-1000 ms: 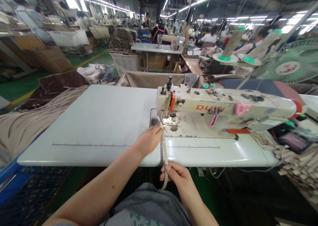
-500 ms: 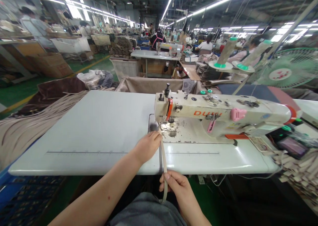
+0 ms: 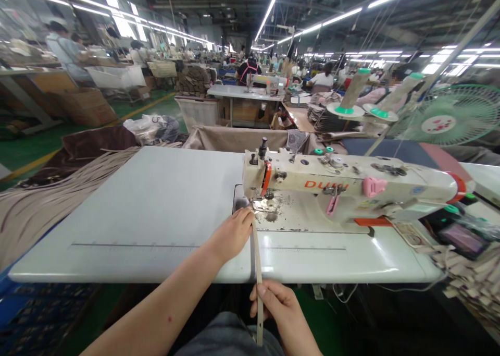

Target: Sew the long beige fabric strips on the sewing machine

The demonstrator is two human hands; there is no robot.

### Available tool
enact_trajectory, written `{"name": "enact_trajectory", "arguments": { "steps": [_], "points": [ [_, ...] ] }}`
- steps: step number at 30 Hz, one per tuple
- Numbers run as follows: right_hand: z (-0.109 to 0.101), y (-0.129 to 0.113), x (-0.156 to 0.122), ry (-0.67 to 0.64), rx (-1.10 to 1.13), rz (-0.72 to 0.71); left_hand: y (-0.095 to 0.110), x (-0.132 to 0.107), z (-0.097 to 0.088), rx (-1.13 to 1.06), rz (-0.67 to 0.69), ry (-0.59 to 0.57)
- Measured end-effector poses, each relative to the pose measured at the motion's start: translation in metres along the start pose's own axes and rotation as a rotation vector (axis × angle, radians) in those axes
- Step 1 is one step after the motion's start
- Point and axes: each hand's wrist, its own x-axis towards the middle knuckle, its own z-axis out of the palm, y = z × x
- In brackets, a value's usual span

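Note:
A narrow beige strap [image 3: 257,265] runs from under the needle of the white sewing machine [image 3: 344,184] back over the table's front edge. My left hand [image 3: 233,234] rests on the white table [image 3: 156,210] just left of the presser foot, fingers curled and pressed on the strap's far end. My right hand [image 3: 279,306] is below the table edge, pinching the strap's near part between thumb and fingers. The strap's loose end hangs down past my right hand toward my lap.
A heap of beige strips [image 3: 42,199] lies off the table's left side. More strips [image 3: 472,283] are stacked at the right beside a small control panel [image 3: 463,238]. Thread cones [image 3: 353,93] and a green fan [image 3: 449,121] stand behind the machine. Other workers sit at tables further back.
The view has tilted slightly, so the table sits lower in frame. Both hands keep their hold; the strap now hangs straighter below my right hand.

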Motion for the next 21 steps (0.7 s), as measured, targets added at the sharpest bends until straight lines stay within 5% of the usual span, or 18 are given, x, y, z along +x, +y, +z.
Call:
{"name": "enact_trajectory", "arguments": {
  "steps": [11,21],
  "points": [
    [0.001,-0.002,-0.002,-0.016,0.022,-0.026,0.003,-0.002,-0.004,0.083,0.048,-0.037],
    [0.000,-0.011,-0.003,-0.046,-0.234,-0.261,0.003,-0.003,-0.007,0.082,0.046,-0.025]
  ]
}}
